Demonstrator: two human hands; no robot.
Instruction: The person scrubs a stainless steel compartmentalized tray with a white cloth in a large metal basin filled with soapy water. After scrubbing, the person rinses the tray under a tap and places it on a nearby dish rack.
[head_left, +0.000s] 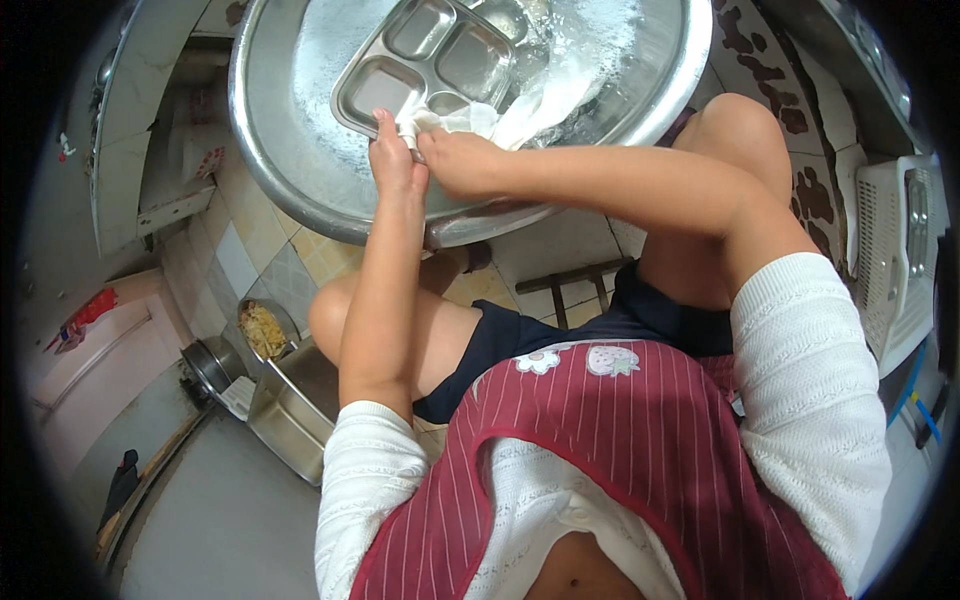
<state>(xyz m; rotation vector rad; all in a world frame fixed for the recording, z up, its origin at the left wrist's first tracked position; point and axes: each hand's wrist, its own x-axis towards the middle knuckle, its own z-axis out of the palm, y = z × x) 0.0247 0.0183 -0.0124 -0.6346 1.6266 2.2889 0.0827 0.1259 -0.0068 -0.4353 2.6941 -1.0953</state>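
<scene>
A stainless-steel compartment tray (427, 64) is tilted over a large round metal basin (262, 150) of sudsy water. My left hand (397, 161) grips the tray's near corner, thumb on top of its rim. Beside it, my right hand (461, 161) is closed on a wet white cloth (540, 112), which lies against the tray's near edge and trails to the right into the water. Part of another metal dish (502, 19) shows in the water behind the tray. The undersides of both hands are hidden.
Below the basin are my knees and a dark metal stool frame (574, 285). At the left on the tiled floor stand a container of food scraps (262, 330), a metal pot (214, 364) and a rectangular metal bin (289, 420). A white plastic crate (892, 255) stands at the right.
</scene>
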